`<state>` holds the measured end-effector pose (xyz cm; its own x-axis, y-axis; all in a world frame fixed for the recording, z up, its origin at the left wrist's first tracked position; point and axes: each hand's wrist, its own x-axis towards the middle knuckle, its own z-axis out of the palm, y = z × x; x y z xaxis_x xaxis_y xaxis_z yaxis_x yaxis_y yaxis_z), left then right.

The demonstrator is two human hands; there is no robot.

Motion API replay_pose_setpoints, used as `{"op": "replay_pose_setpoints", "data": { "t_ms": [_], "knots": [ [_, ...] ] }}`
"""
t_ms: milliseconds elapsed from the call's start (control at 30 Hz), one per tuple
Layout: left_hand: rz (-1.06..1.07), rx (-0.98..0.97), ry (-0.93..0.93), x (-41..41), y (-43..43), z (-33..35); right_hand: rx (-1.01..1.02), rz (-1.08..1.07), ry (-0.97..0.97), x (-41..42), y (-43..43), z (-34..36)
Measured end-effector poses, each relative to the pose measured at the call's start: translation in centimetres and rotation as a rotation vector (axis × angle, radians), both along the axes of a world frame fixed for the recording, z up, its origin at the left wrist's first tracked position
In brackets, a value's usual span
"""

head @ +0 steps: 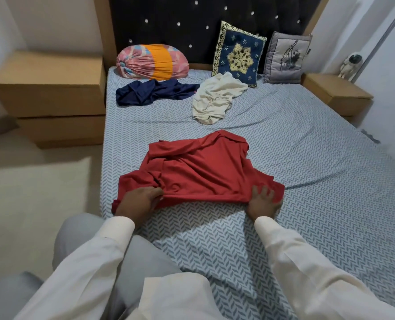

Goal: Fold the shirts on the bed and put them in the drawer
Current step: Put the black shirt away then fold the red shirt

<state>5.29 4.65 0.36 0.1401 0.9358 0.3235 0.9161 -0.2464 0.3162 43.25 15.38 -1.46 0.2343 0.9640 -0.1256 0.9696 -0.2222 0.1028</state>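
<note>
Drawers: against the bed's left edge, closed; likely where you'll stow.
Left hand: fingers curled, pinching the red shirt's hem near the left edge, probably to tension it.
Navy shirt: crumpled near the head end, unfolded.
Red shirt: spread mid-bed, collar away from you.
White shirt: crumpled just beside the navy shirt.
Right hand: fingers fairly straight on the hem; thumb hidden, so you cannot tell whether it grips.
</note>
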Motion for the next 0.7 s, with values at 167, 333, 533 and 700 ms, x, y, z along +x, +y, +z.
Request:
{"op": "replay_pose_setpoints", "data": {
  "t_ms": [167,333,533,700],
  "knots": [
    [-0.018,0.101,-0.021,0.4,-1.2,2.2,0.158,0.305,-0.068,-1.7,-0.9,0.0],
    [0.055,0.070,0.081,-2.4,-2.7,3.3,0.257,0.238,0.277,-0.3,0.3,1.5],
    [0.255,0.058,0.051,-4.2,-2.8,4.3,0.381,0.178,0.524,0.2,3.2,4.8],
    [0.410,-0.073,-0.064,-4.0,-1.7,6.6,0.357,0.167,0.486,1.4,5.9,6.1]
  ]
}}
